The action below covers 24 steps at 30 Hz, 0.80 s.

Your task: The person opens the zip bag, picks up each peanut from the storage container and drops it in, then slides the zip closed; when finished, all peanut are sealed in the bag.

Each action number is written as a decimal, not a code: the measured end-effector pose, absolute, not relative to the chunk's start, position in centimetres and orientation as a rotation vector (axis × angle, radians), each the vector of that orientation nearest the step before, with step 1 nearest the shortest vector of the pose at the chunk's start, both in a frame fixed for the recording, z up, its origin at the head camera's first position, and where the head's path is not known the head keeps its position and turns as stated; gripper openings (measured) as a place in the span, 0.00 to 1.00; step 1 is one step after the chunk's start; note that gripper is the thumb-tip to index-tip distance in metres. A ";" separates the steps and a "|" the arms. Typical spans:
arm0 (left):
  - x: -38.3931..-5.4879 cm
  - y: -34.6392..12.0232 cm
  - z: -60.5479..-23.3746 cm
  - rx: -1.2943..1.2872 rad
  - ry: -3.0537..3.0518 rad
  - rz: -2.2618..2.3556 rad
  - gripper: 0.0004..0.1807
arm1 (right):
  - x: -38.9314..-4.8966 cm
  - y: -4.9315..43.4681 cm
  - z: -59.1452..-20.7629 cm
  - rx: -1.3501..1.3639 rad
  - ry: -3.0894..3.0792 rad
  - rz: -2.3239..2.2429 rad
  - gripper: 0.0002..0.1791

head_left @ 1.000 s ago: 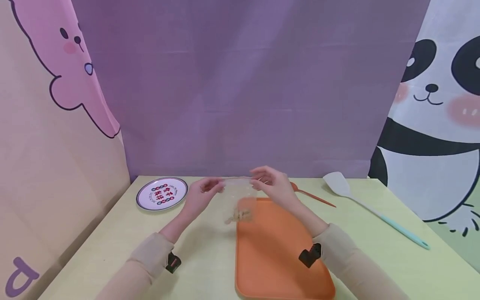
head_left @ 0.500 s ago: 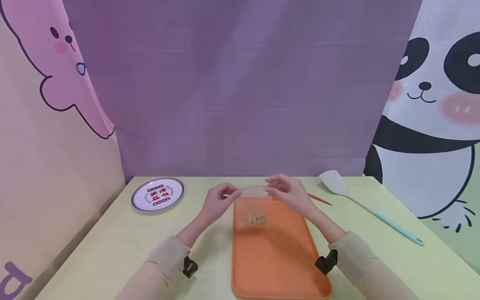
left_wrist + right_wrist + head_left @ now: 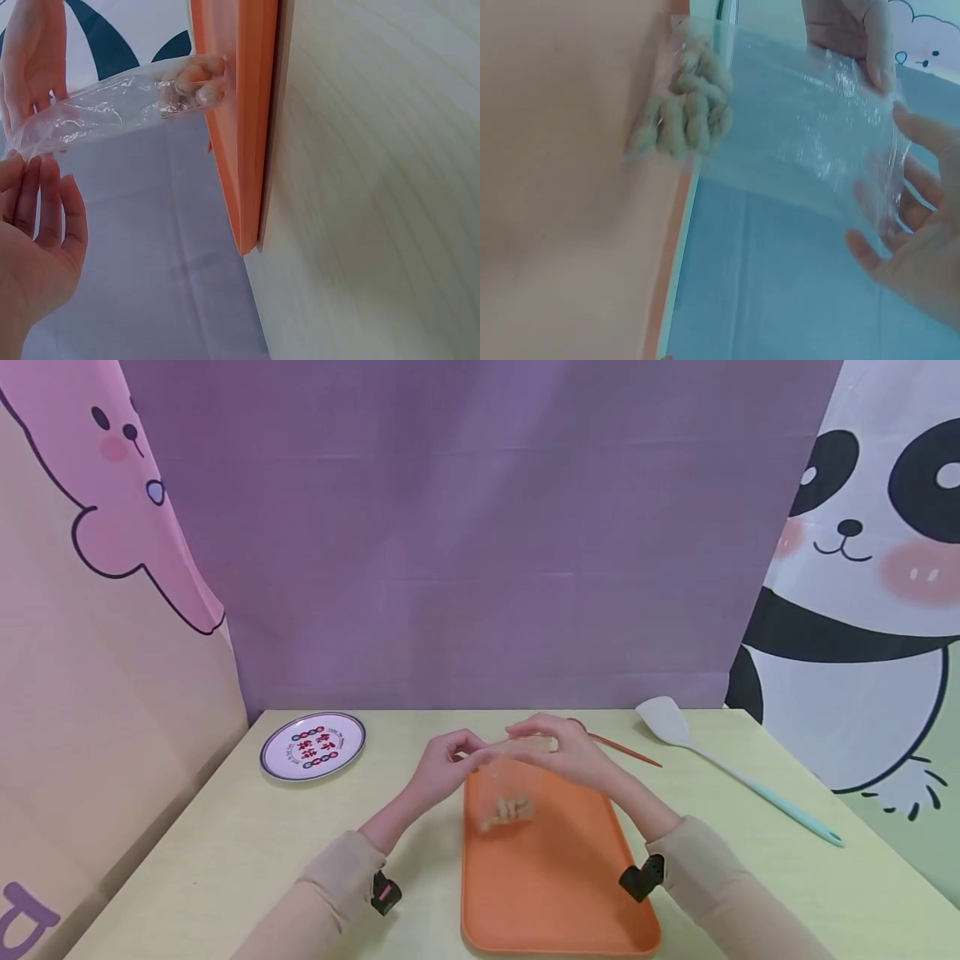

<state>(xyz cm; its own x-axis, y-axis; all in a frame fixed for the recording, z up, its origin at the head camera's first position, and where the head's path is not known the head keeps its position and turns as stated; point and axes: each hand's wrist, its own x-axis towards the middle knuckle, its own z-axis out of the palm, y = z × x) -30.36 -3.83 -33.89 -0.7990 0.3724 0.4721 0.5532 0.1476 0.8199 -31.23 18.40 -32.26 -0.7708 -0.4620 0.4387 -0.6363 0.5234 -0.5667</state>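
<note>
A clear plastic bag (image 3: 795,112) hangs between both hands, its mouth uppermost. Several peanuts in their shells (image 3: 686,124) lie at its bottom end, close over the orange tray (image 3: 555,885). My left hand (image 3: 448,764) pinches one top corner of the bag between thumb and fingertips. On the other side, my right hand (image 3: 566,750) holds the mouth, with its index finger and thumb along the top edge. In the right wrist view, some of the right fingers show through the clear film.
A white plate (image 3: 313,747) with red printed characters stands at the back left. To the back right lie an orange long-handled utensil (image 3: 626,749) and a white spatula (image 3: 664,720) with a mint handle. A purple cloth (image 3: 480,543) hangs behind the table.
Both hands have carried the bag rightward, bringing the peanuts over the tray. Since half a second ago, my right hand has come closer to the left, and the bag's mouth looks less stretched.
</note>
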 end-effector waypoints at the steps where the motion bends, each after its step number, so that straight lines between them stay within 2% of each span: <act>1: -30.4 -3.8 -34.0 -0.923 -2.255 -1.730 0.08 | -31.2 18.1 -32.2 0.919 -2.545 1.071 0.18; 12: -30.4 -3.8 -34.1 -0.951 -2.251 -1.805 0.08 | -31.6 16.9 -32.0 0.981 -2.508 0.997 0.04; 18: -30.2 -3.8 -33.9 -0.945 -2.296 -1.727 0.08 | -31.8 16.7 -32.3 1.036 -2.455 0.955 0.03; 24: -30.0 -4.2 -33.3 -0.979 -2.322 -1.644 0.07 | -32.0 17.1 -32.4 1.006 -2.475 0.963 0.06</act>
<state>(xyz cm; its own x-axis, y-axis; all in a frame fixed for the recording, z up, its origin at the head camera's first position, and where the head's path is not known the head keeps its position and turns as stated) -29.98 -4.20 -33.31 -0.7805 0.4275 0.4562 0.5723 0.1951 0.7965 -32.01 17.10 -32.43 -0.7097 -0.5029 0.4935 -0.7041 0.5302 -0.4724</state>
